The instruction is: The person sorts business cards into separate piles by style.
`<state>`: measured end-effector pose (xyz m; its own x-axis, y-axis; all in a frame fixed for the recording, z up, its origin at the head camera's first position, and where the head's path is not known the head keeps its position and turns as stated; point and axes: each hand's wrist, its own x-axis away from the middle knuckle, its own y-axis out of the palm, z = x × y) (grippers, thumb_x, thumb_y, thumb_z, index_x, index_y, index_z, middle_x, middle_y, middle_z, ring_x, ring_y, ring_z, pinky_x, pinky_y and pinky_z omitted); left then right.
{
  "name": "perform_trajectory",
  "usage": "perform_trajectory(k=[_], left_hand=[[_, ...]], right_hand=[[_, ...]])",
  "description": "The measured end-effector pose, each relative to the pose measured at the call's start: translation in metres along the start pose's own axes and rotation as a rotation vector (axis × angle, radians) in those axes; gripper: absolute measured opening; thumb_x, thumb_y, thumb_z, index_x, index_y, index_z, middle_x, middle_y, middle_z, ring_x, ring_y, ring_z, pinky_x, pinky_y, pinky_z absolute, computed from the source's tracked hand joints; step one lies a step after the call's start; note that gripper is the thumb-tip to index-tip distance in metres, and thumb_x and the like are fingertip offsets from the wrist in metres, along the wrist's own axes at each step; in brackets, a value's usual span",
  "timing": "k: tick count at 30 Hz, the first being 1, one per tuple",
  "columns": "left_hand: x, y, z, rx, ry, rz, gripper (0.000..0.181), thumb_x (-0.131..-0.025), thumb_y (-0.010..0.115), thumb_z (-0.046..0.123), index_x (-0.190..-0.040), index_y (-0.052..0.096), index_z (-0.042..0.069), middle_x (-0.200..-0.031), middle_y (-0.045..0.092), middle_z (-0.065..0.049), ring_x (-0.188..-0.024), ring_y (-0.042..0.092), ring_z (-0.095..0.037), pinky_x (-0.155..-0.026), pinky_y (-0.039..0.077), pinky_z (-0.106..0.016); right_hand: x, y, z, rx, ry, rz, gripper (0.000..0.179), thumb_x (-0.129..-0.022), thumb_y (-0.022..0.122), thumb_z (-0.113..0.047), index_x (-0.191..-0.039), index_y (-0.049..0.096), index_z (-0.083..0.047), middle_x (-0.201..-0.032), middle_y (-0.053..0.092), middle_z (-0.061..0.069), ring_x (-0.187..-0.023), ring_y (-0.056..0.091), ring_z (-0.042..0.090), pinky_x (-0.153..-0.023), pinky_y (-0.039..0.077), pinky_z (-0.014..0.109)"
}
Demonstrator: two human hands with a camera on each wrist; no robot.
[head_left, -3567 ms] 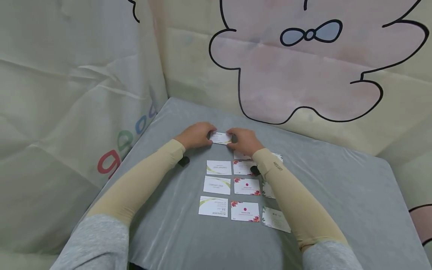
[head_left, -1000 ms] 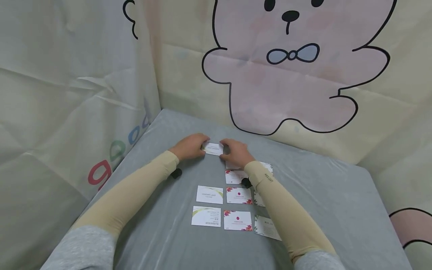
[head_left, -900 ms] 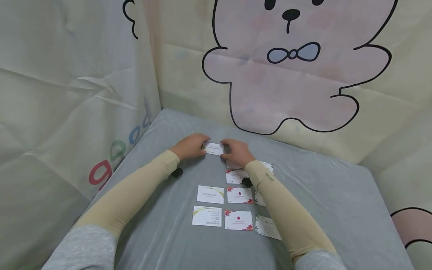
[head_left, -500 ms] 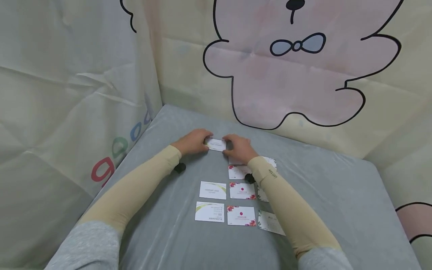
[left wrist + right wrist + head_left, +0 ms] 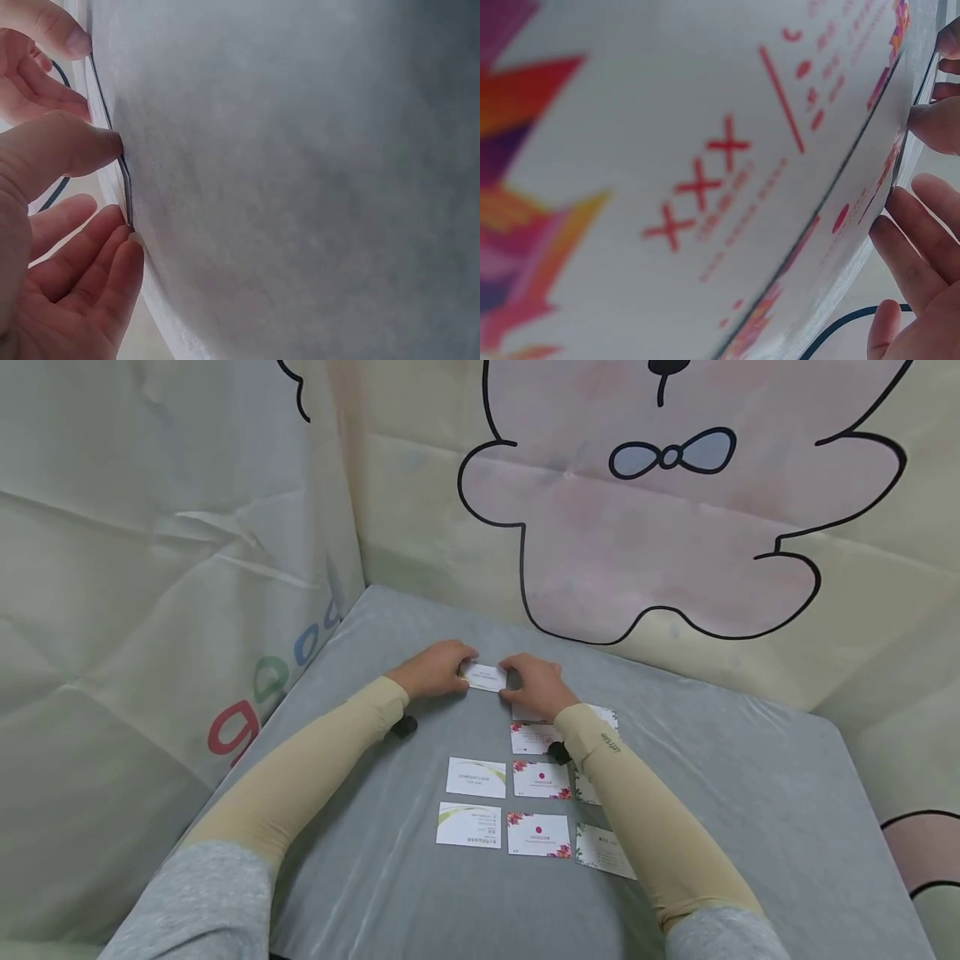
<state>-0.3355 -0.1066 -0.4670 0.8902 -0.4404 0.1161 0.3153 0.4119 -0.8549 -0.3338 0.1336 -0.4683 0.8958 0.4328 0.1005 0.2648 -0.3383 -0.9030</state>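
Note:
In the head view a white business card (image 5: 483,677) with small print lies between my two hands at the far end of the rows. My left hand (image 5: 435,670) pinches its left end between thumb and fingers. Its right end is pinched by my right hand (image 5: 538,685). Both wrist views show the card almost edge-on, with thumbs on one side and fingertips on the other. Nearest in the left column is a white card with a green-yellow curve (image 5: 476,777); behind it is bare cloth.
Red-flower cards (image 5: 542,780) form the middle column, partly under my right hand and wrist. Green-leaf cards (image 5: 603,852) stand to their right, partly hidden by my right forearm. Grey cloth (image 5: 360,860) covers the table; a printed curtain (image 5: 675,552) hangs behind.
Since the oldest frame, the third card up in the left column has gone from its spot. Both hands still hold a card at the far end. The head view has shifted slightly.

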Motion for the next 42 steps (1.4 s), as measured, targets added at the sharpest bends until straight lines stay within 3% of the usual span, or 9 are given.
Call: perform_trajectory(k=[7,12,16,21,25,32,37,42], left_hand=[[0.002,0.006,0.000,-0.011,0.028,0.008,0.062,-0.095,0.076,0.016,-0.153,0.058,0.001,-0.149,0.063,-0.017,-0.134,0.061,-0.029,-0.119,0.048,-0.045],[0.014,0.006,0.001,-0.054,0.042,0.050,0.067,-0.094,0.080,0.022,-0.153,0.058,0.002,-0.151,0.061,-0.017,-0.137,0.059,-0.030,-0.119,0.048,-0.045],[0.041,0.003,0.014,-0.086,0.088,0.070,0.067,-0.094,0.082,0.025,-0.152,0.058,0.002,-0.150,0.063,-0.015,-0.139,0.059,-0.030,-0.120,0.048,-0.044],[0.088,0.009,0.033,-0.051,0.190,-0.019,0.062,-0.094,0.083,0.026,-0.147,0.064,0.002,-0.145,0.069,-0.013,-0.137,0.064,-0.030,-0.119,0.049,-0.045],[0.109,0.018,0.036,-0.052,0.235,-0.053,0.058,-0.091,0.087,0.024,-0.141,0.069,0.002,-0.138,0.074,-0.010,-0.128,0.069,-0.027,-0.114,0.052,-0.043],[0.114,0.027,0.022,-0.084,0.199,-0.038,0.053,-0.090,0.089,0.020,-0.138,0.071,0.004,-0.135,0.075,-0.008,-0.123,0.070,-0.023,-0.111,0.054,-0.041],[0.114,0.026,0.015,-0.117,0.195,-0.018,0.048,-0.090,0.088,0.017,-0.134,0.073,0.004,-0.128,0.078,-0.008,-0.114,0.072,-0.021,-0.104,0.058,-0.041],[0.112,0.023,0.011,-0.107,0.193,-0.003,0.051,-0.091,0.086,0.017,-0.137,0.071,0.002,-0.132,0.076,-0.011,-0.119,0.072,-0.024,-0.107,0.057,-0.042]], right_hand=[[0.002,0.006,0.005,0.009,-0.013,-0.002,0.055,-0.099,0.078,-0.034,-0.148,0.064,-0.015,-0.156,0.061,0.009,-0.151,0.051,0.031,-0.115,0.031,0.061],[0.012,0.007,0.005,0.023,-0.031,0.006,0.057,-0.100,0.077,-0.035,-0.152,0.060,-0.017,-0.163,0.055,0.007,-0.155,0.047,0.030,-0.120,0.028,0.063],[0.040,-0.004,-0.005,0.015,-0.073,0.017,0.057,-0.099,0.079,-0.033,-0.150,0.061,-0.016,-0.159,0.059,0.006,-0.151,0.052,0.028,-0.122,0.023,0.064],[0.087,-0.007,-0.021,0.052,-0.172,-0.054,0.060,-0.094,0.085,-0.034,-0.147,0.065,-0.014,-0.147,0.069,0.006,-0.143,0.060,0.027,-0.119,0.024,0.068],[0.105,0.003,-0.029,0.096,-0.234,-0.071,0.062,-0.090,0.088,-0.036,-0.144,0.067,-0.013,-0.139,0.073,0.005,-0.134,0.065,0.024,-0.114,0.028,0.069],[0.098,0.025,-0.034,0.133,-0.253,-0.042,0.056,-0.089,0.090,-0.037,-0.137,0.070,-0.016,-0.125,0.075,-0.002,-0.120,0.067,0.017,-0.112,0.032,0.066],[0.091,0.033,-0.036,0.126,-0.244,-0.040,0.055,-0.090,0.089,-0.035,-0.137,0.070,-0.015,-0.129,0.076,0.000,-0.124,0.068,0.019,-0.113,0.032,0.064],[0.086,0.035,-0.037,0.128,-0.236,-0.020,0.057,-0.090,0.089,-0.036,-0.139,0.069,-0.016,-0.133,0.075,0.001,-0.128,0.068,0.020,-0.114,0.031,0.062]])
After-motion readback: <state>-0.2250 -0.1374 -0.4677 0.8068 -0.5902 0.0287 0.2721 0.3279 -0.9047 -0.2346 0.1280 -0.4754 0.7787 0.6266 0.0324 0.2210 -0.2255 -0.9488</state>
